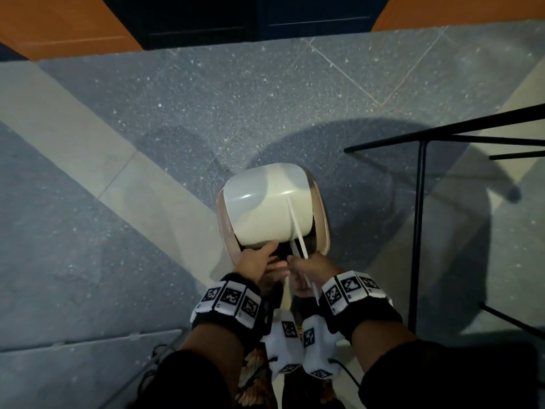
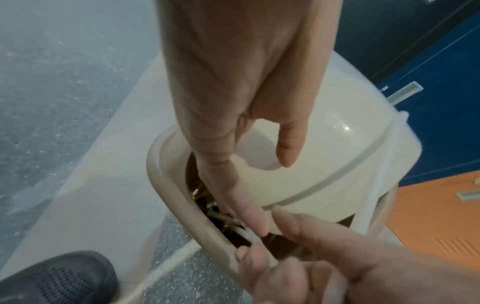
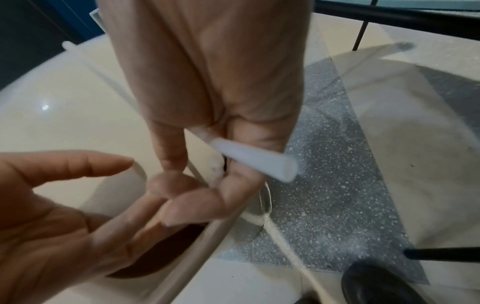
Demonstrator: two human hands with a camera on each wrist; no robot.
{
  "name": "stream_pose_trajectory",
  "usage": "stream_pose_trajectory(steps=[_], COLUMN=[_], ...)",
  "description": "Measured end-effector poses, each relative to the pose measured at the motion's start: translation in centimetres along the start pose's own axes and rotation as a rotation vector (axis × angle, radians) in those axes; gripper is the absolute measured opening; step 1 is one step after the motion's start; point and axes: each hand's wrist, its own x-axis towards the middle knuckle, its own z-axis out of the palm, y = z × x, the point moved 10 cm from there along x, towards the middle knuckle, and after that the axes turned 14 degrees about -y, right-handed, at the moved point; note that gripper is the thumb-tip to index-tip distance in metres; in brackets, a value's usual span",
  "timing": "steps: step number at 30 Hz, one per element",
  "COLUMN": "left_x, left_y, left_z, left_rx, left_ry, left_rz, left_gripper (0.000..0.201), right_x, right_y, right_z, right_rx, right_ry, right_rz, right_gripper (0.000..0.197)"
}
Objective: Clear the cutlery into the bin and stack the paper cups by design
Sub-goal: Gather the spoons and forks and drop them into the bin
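A cream bin [image 1: 320,219] with a domed swing lid [image 1: 265,208] stands on the floor right in front of me. My right hand [image 1: 306,270] pinches several long white plastic cutlery pieces [image 1: 298,234] that lie slanted across the lid's right side. In the right wrist view the curled fingers [image 3: 233,185] hold a white handle [image 3: 254,160]. My left hand [image 1: 259,261] is open at the lid's near edge, its fingers [image 2: 249,211] straight and reaching into the dark gap over the bin's rim [image 2: 166,185], close to the right hand [image 2: 298,257]. No paper cups are in view.
A black metal frame [image 1: 421,231] with thin legs stands just right of the bin. My dark shoes [image 2: 52,277] are near the bin's base. Blue and orange cabinet fronts [image 1: 206,19] line the far side of the speckled floor.
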Motion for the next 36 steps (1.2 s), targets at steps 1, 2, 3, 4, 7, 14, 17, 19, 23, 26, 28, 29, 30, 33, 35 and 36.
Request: stream_pose_trajectory(steps=[1, 2, 3, 4, 7, 14, 17, 19, 23, 26, 28, 29, 30, 33, 35, 36], left_x=[-0.2, -0.5, -0.7, -1.0, -1.8, -2.1, -2.1, -2.1, -2.0, -2.4, -2.8, -3.2, -3.4, -4.4, -5.5, -6.2], left_y=[0.3, 0.6, 0.9, 1.3, 2.9, 3.9, 3.5, 3.2, 2.4, 2.2, 2.0, 1.9, 1.8, 2.0, 1.7, 1.5], left_z=[0.3, 0.5, 0.8, 1.1, 2.1, 1.3, 1.3, 1.6, 1.6, 1.5, 1.5, 1.6, 1.7, 2.2, 2.7, 2.9], left_rx=[0.036, 0.088, 0.140, 0.177, 0.174, 0.248, 0.251, 0.253, 0.284, 0.327, 0.318, 0.313, 0.321, 0.394, 0.412, 0.408], left_ry=[-0.017, -0.025, -0.040, -0.050, -0.041, 0.083, 0.080, 0.060, 0.052, 0.048, 0.040, 0.037, 0.037, 0.028, 0.005, -0.014], left_rz=[0.012, 0.020, 0.034, 0.052, 0.129, 0.182, 0.184, 0.184, 0.155, 0.134, 0.117, 0.110, 0.111, 0.119, 0.107, 0.097], left_gripper=[0.023, 0.023, 0.023, 0.024, 0.024, 0.024, 0.036, 0.040, 0.045, 0.047, 0.048, 0.048, 0.048, 0.048, 0.046, 0.043], right_x=[-0.1, -0.1, -0.2, -0.5, -1.3, -3.5, -3.6, -3.2, -3.4, -4.0, -4.4, -4.6, -4.8, -5.8, -6.6, -7.1], right_y=[-0.2, -0.3, -0.2, 0.0, 1.3, 6.7, 6.9, 5.2, 0.3, -1.6, -2.1, -2.2, -2.3, -1.7, -0.8, -0.1], right_z=[0.0, -0.1, -0.1, -0.1, 0.3, 0.6, 0.0, 0.1, 1.0, 2.0, 2.0, 1.9, 1.6, 1.0, 0.9, 1.0], right_rx=[0.009, 0.015, 0.025, 0.025, -0.124, 0.016, 0.030, 0.086, 0.248, 0.367, 0.412, 0.430, 0.448, 0.457, 0.353, 0.275], right_ry=[0.012, 0.023, 0.035, 0.046, 0.012, -0.083, -0.078, -0.061, -0.056, -0.138, -0.160, -0.152, -0.136, -0.096, -0.072, -0.053], right_rz=[-0.012, -0.024, -0.033, -0.035, -0.022, 0.225, 0.235, 0.139, -0.107, -0.213, -0.262, -0.285, -0.306, -0.312, -0.301, -0.305], right_gripper=[0.028, 0.028, 0.027, 0.027, 0.027, 0.035, 0.038, 0.029, 0.008, 0.015, 0.038, 0.047, 0.053, 0.049, 0.042, 0.038])
